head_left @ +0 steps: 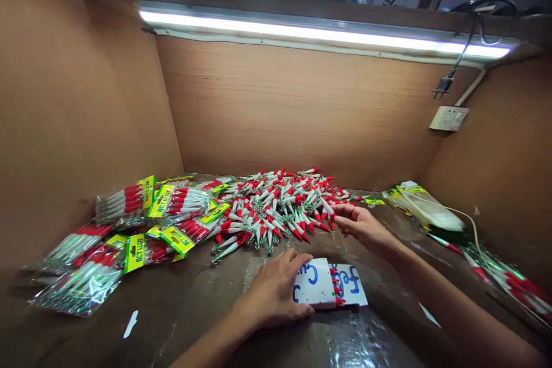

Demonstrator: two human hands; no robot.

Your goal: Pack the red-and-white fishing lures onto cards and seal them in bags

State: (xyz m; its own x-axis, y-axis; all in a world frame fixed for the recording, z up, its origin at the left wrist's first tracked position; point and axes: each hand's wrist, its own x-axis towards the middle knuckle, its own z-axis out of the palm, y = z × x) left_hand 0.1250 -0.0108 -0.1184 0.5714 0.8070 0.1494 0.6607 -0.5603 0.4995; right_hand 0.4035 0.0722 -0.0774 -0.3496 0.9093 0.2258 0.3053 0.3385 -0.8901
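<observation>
My left hand (280,287) grips the left end of a small white cardboard holder (317,284) with blue handwriting, low on the table. Red tips of several fishing lures (338,287) poke out at its right side, over a white card part with more blue writing. At the right edge of a big loose heap of red-and-white fishing lures (271,201), my right hand (357,224) pinches one lure (326,206) by its red end between thumb and fingers. Wire hook crowns show on many lures in the heap.
Clear packs of lures with yellow-green header cards (161,201) are stacked on the left. A pile of empty clear bags (431,210) and more lures (513,282) lie right. Wooden walls enclose the table; a plug (444,86) hangs near a wall socket (449,118).
</observation>
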